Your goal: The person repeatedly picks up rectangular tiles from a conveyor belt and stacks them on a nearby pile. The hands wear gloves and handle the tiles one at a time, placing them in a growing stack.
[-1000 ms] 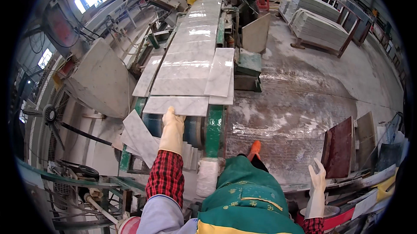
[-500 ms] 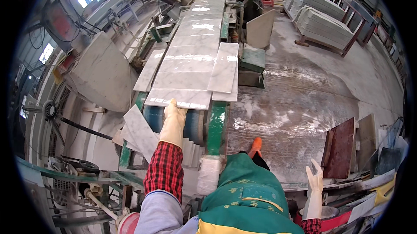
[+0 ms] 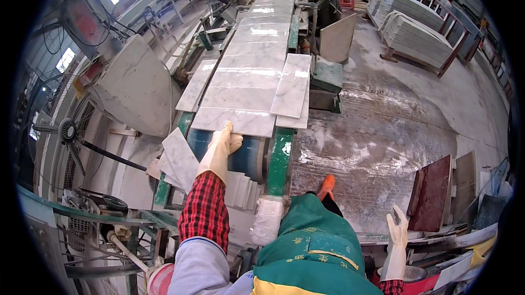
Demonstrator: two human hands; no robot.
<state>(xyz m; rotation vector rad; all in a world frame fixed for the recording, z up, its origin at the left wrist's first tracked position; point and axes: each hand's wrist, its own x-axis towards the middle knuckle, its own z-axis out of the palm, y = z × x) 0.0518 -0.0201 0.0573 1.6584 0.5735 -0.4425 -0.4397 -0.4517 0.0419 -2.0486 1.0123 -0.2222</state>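
My left hand (image 3: 220, 144), in a cream rubber glove, reaches to the near edge of a white grey-veined marble tile (image 3: 243, 122) at the front of the conveyor. Its fingertips lie at the tile's edge and the thumb stands out to the side; whether they press on it I cannot tell. Behind that tile a row of wet, shiny marble tiles (image 3: 249, 79) runs away along the belt. My right hand (image 3: 397, 229), gloved the same way, hangs at the lower right with its fingers apart, holding nothing.
Loose tiles lie along the belt's left side (image 3: 197, 87) and right side (image 3: 291, 87). The blue roller (image 3: 246, 158) and green frame (image 3: 280, 158) stand before me. More tiles (image 3: 179, 155) lean at the left. Dark red boards (image 3: 432, 194) stand right, stacked slabs (image 3: 415, 38) far right.
The view has shifted a little, so the scene sits further right. My left hand has drawn slightly back toward the tile's near edge, its thumb showing more. My right hand stays open.
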